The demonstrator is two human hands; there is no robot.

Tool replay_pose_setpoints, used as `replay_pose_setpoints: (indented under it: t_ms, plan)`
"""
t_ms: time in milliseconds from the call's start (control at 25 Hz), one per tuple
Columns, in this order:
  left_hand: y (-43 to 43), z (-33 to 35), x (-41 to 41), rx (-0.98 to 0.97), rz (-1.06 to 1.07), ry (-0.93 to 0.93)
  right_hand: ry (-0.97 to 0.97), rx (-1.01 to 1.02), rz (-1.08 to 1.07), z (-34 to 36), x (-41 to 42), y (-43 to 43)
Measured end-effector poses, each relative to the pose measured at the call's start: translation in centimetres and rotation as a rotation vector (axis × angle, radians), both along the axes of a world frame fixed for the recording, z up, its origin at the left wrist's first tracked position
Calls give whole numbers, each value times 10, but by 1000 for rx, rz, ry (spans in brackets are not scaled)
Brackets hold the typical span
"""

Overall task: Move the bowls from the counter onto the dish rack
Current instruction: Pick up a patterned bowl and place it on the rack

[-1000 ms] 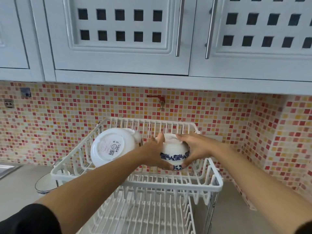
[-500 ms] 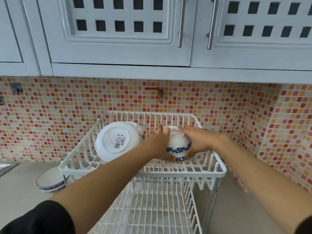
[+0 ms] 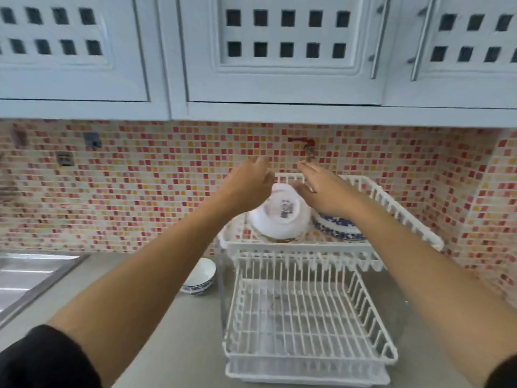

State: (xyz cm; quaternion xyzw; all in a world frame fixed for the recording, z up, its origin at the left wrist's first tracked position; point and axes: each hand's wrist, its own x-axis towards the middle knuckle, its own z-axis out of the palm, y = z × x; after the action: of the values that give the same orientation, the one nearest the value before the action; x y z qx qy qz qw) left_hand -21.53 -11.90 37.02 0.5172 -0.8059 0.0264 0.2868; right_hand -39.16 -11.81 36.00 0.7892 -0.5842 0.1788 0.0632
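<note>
A white two-tier dish rack point(image 3: 307, 246) stands on the counter. On its top tier a white bowl point(image 3: 279, 217) leans on its side with its labelled base toward me. To its right a blue-patterned bowl point(image 3: 337, 226) rests in the tier, partly hidden by my right forearm. My left hand point(image 3: 249, 182) and my right hand point(image 3: 321, 186) hover above these bowls, fingers apart, holding nothing. Another blue-and-white bowl point(image 3: 200, 277) sits upright on the counter just left of the rack.
The rack's lower tier point(image 3: 305, 320) holds nothing. A steel sink point(image 3: 25, 278) lies at the far left. A red tap point(image 3: 303, 145) sticks out of the mosaic wall behind my hands. Wall cabinets point(image 3: 279, 51) hang overhead.
Both hands let go of the blue-patterned bowl, which now rests on the top tier, and rose above it. The view shifted left, so the rack sits further right.
</note>
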Motion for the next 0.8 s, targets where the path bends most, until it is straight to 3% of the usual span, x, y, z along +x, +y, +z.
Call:
replay_pose_setpoints:
  t_ms: [240,440,640,800]
  plan:
    - [25,-21,155,67,177,57,-154,-52,68,-18,162,18]
    - [23,-78,242,274,300,-28,-322,70,17,-81,264,0]
    - [14,-161,276,498,384,8,-468,218,-155,-171,301,-24]
    - [-9,-222,285,604,426,20,-465,267,-310,-232,299,-50]
